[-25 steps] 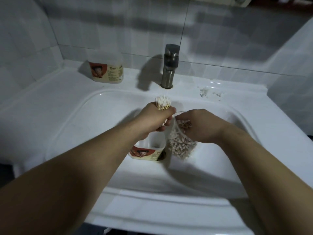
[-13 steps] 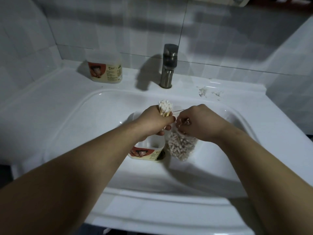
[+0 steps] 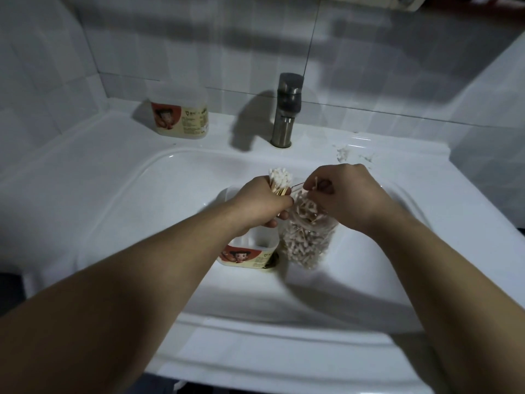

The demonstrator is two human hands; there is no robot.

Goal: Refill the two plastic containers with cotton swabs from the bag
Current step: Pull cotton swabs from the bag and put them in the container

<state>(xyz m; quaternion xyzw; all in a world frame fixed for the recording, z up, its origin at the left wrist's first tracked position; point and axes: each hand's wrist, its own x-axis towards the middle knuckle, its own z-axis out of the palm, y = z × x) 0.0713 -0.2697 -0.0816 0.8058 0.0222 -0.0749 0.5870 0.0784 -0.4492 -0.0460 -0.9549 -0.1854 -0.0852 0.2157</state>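
White-tipped swab bundle (image 3: 279,180): gripped upright in the curled fingers of the left hand (image 3: 261,204).
Right hand (image 3: 352,194): a few swabs pinched at the mouth of the bag (image 3: 308,240).
Bag: clear plastic, packed with swabs.
Open container (image 3: 247,250): stood in the sink (image 3: 127,223), just left of the bag.
Second container (image 3: 180,115): on the back ledge, near the tap (image 3: 285,109).

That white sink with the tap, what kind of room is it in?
Probably a bathroom or washroom: there is a white ceramic sink basin, a brushed metal tap standing behind it, and pale glazed wall tiles rising above.
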